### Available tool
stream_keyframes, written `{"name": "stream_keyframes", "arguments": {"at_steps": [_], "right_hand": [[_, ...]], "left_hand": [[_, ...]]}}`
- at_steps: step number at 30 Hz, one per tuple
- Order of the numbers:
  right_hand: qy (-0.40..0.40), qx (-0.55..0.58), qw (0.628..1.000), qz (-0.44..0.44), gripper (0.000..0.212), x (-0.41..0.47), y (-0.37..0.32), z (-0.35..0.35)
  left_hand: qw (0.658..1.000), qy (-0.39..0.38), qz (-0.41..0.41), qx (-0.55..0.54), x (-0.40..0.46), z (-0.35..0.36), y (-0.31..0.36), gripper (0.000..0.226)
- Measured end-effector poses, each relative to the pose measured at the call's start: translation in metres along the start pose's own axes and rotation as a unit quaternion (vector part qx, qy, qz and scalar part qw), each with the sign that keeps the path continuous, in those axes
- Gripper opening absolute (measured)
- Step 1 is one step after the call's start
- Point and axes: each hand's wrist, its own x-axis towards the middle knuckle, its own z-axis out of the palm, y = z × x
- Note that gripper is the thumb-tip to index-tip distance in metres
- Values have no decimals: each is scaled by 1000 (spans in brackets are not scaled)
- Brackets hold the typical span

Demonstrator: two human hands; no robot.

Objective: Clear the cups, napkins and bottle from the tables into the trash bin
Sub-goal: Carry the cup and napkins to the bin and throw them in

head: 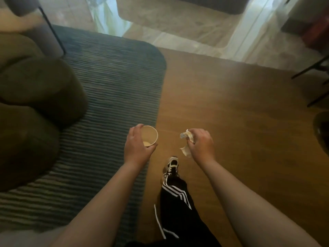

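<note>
Wooden floor (231, 122) meets a ribbed grey rug (115, 86), and a person walks along the seam. Their left hand (137, 147) wraps around 1 paper cup (149, 135), held upright; their right hand (200, 145) clutches crumpled napkins (186, 139). This looks like the carrying step. No trash bin shows, so next they must find it and drop both loads in.

Both bare forearms are reaching forward and down from the lower corners of the view, held roughly level and apart. The left hand (136, 145) is curling around the side of a paper cup (149, 135), thumb nearest the body and fingers wrapping the far rim. The right hand (201, 143) is closing knuckles-up over a crumpled napkin (186, 139), and one leg is stepping forward between the arms.
</note>
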Motion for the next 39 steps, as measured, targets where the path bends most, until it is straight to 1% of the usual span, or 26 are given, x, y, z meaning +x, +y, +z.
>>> {"name": "stream_keyframes", "arguments": {"at_steps": [2,4,6,9,15,21,24,28,31,36,39], "right_hand": [[-9,13,1000,-24,23,71,-2,20],[-35,16,998,-55,23,151,-10,34],[-58,11,995,-86,22,231,-25,37],[-66,9,990,-124,24,337,-54,31],[-85,30,983,-160,24,501,-114,46],[-101,31,977,-184,26,669,-172,112],[-110,33,973,-201,27,762,-218,153],[-133,28,963,-233,27,886,-303,194],[-139,34,962,-232,25,967,-359,215],[-158,40,960,-229,25,1075,-420,250],[-171,44,957,-231,24,1148,-456,280]], "left_hand": [[1000,15,-15,10,61,13,-4,77],[998,32,-43,18,130,19,-6,79],[996,48,-68,22,198,16,-2,80],[994,67,-78,37,292,4,7,80],[988,107,-105,32,444,-9,8,81],[983,122,-139,21,614,-7,-34,80],[981,124,-150,19,711,-20,-65,80],[978,114,-176,20,836,-57,-97,79],[978,121,-169,23,920,-88,-112,78],[975,115,-188,30,1041,-118,-139,79],[972,132,-195,20,1122,-129,-164,79]]}}
